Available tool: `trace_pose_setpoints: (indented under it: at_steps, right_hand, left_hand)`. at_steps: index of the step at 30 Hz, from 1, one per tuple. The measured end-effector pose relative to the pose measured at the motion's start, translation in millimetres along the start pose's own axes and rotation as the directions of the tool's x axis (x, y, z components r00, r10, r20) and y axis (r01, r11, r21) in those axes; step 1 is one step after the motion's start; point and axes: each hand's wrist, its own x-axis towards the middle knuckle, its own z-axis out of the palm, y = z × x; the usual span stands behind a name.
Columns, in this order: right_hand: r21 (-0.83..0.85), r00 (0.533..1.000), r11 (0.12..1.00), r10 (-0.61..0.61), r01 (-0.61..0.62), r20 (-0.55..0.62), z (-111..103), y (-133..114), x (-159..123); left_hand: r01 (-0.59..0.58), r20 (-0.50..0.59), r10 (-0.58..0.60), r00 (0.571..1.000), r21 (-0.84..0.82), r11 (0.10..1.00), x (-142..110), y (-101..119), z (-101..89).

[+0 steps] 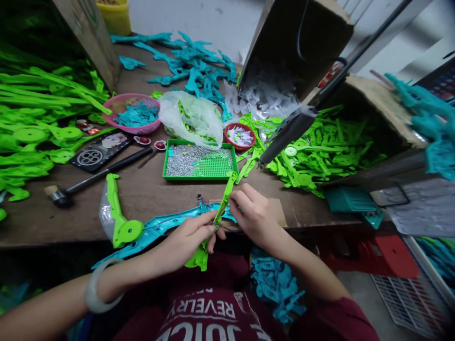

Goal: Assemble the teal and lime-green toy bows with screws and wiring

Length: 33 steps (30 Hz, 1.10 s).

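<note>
My left hand (199,232) is closed around the lower part of a long lime-green plastic part (225,199), which slants upward toward the green tray. Close beside its upper half, my right hand (253,208) has its fingers pinched together against the part; anything small between them is hidden. Under my hands lies a long blue plastic part (159,221) with thin wires along it. On its left end rests a lime-green part (121,222) with a round disc and a clear piece attached.
A green tray (217,178) of small metal pieces stands ahead, beside a plastic bag (206,113) and a red bowl (227,137). A hammer (103,175) and a phone (101,149) lie left. A dark power screwdriver (289,135) hangs at right. Green parts heap both sides.
</note>
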Motion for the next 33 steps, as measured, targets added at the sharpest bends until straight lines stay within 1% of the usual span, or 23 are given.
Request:
trace_pose_setpoints:
  at_steps: [3,7,10,13,15,18,21,27,33]
  right_hand:
    - [0.053,1.0,0.999,0.006,-0.006,-0.006,-2,2,-2]
    - [0.049,1.0,0.999,0.006,-0.005,-0.013,-3,2,-2]
    - [0.046,0.999,0.999,0.0,0.003,-0.053,-3,2,-2]
    - [0.048,0.995,0.999,-0.003,0.008,-0.101,-5,2,-3]
    - [0.054,0.989,0.999,0.012,-0.004,-0.149,-9,0,-6]
    - [0.099,0.974,0.995,0.037,-0.016,-0.222,-13,-4,-10]
    - [0.141,0.971,0.99,0.059,-0.027,-0.231,-13,-5,-15]
    - [0.122,0.973,0.992,0.068,-0.041,-0.22,-7,0,-19]
    - [0.114,0.979,0.993,0.054,-0.032,-0.197,-4,-1,-20]
  left_hand:
    - [0.005,0.052,-0.002,0.999,-0.069,0.998,-3,-3,-2.5]
    - [0.018,0.071,-0.01,0.997,-0.118,0.993,-5,-5,-2.8]
    - [0.05,0.071,-0.037,0.997,-0.192,0.98,-6,-6,-1.8]
    - [0.086,0.031,-0.081,0.996,-0.299,0.95,-7,-9,-0.9]
    - [0.054,-0.032,-0.069,0.997,-0.337,0.94,-7,-10,-0.5]
    - [-0.023,-0.122,-0.015,0.992,-0.303,0.953,-6,-10,0.2]
    - [-0.044,-0.163,-0.003,0.987,-0.286,0.957,-5,-9,1.8]
    - [-0.054,-0.176,-0.007,0.984,-0.34,0.939,-5,-8,5.6]
    - [0.012,-0.147,-0.09,0.985,-0.466,0.885,-5,-4,6.4]
